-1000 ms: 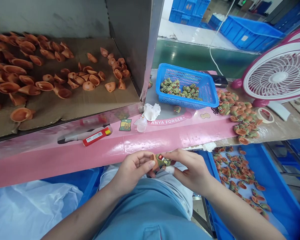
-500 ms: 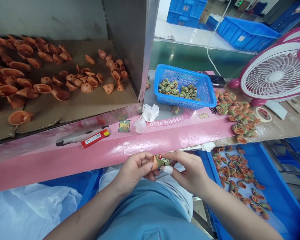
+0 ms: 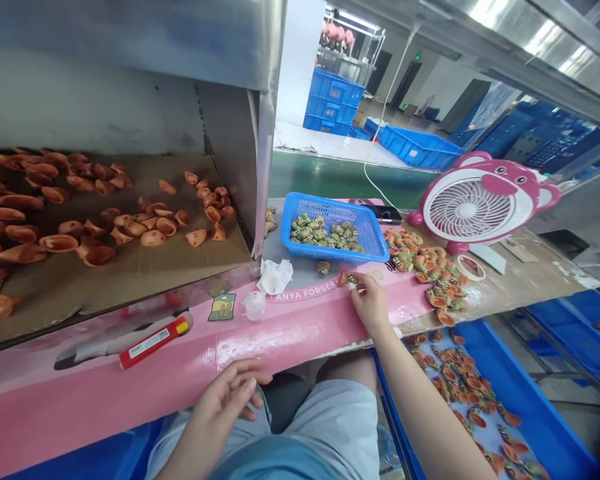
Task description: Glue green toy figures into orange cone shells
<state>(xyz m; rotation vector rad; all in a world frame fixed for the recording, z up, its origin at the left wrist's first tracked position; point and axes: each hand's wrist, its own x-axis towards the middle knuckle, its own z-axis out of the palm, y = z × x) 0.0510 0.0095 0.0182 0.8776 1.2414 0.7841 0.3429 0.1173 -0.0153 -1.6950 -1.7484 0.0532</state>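
My right hand (image 3: 369, 301) reaches over the pink bench top with a small orange-and-green figurine (image 3: 346, 279) pinched in its fingertips. One finger of that hand wears a white wrap. The figurine is just in front of a blue perforated basket (image 3: 333, 256) that holds several green painted pieces (image 3: 325, 230). My left hand (image 3: 225, 403) hangs above my lap near the bench edge, fingers loosely curled and apart, with nothing in it. A single painted piece (image 3: 323, 267) lies between the basket and the right hand.
Orange hollow pieces (image 3: 153, 238) lie on cardboard in a metal booth (image 3: 263, 167) on the left. A pile of orange-and-green figurines (image 3: 433, 267), a tape roll (image 3: 471, 267) and a pink fan (image 3: 480, 200) stand right. A blue crate (image 3: 545, 393) below holds more figurines. Crumpled tissue (image 3: 275, 276) lies mid-bench.
My right hand has carried the figurine away from my body and set it out over the bench near the basket. My left hand has let go of it and moved left. The view has tilted up.
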